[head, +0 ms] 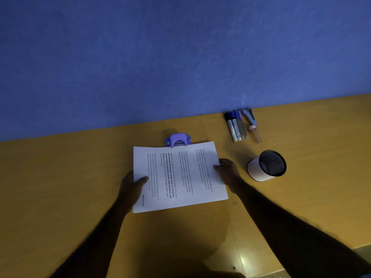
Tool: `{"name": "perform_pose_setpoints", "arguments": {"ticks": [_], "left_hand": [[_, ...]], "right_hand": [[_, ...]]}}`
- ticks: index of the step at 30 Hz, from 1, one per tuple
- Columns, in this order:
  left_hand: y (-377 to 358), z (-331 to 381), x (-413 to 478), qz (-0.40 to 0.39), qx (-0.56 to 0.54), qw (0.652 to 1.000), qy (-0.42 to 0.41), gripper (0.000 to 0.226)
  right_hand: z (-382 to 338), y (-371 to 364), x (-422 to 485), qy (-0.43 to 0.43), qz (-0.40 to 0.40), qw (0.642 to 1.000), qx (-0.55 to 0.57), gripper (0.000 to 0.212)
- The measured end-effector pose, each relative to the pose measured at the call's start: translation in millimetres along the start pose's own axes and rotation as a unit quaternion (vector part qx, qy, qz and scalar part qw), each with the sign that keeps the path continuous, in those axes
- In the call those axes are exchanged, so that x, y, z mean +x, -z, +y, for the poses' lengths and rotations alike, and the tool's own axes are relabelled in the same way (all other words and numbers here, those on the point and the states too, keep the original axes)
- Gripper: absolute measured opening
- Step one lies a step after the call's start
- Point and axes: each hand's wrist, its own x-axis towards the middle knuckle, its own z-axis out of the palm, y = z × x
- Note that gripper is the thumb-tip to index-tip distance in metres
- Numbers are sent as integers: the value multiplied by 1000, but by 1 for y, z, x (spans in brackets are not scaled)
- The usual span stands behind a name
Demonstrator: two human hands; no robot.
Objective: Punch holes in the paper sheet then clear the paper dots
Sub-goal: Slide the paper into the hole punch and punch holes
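**Head view: sheet held at both short edges, far edge at the punch**

Head camera looks down on a mustard-yellow wooden desk [60, 177] backed by a blue felt partition [140, 57]. At the left, the left hand [130, 185] pinches the left short edge of the white printed paper sheet [178, 175], thumb on top and the other fingers hidden beneath. The sheet is in the middle of the desk. Its long axis runs left to right and its print runs sideways to the person. Just beyond its far long edge sits the small lilac plastic hole punch [177, 139], about midway along that edge. The paper overlaps the punch's near side, but whether the edge is in the slot cannot be told.

The right hand [226, 171] grips the right short edge the same way, thumb on the page. Both hands are about equally far from the punch, which lies straight ahead of the fingers. The sheet probably needs to be pushed squarely away from the body before either hand lets go to press the lever. No holes or paper dots are visible.

Further right, a cluster of marker pens [239, 125] lies against the partition. A white cylindrical pen cup with black mesh lining [265, 166] stands near the right hand without touching it.
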Motion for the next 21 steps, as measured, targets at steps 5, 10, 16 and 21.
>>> {"name": "perform_pose_setpoints", "arguments": {"ticks": [5,10,16,21], "left_hand": [[5,0,3,7,4,1000,-6,14],[11,0,9,4,-12,1000,7,16],[6,3,14,-19,-29,999,8,19],[-2,2,17,-18,-23,999,15,19]], "right_hand": [[-5,-6,3,3,2,1000,12,28],[-10,-10,9,11,-1,1000,-6,29],[-15,-5,16,10,9,1000,-18,29],[-14,1,18,11,19,999,-35,27]]}}
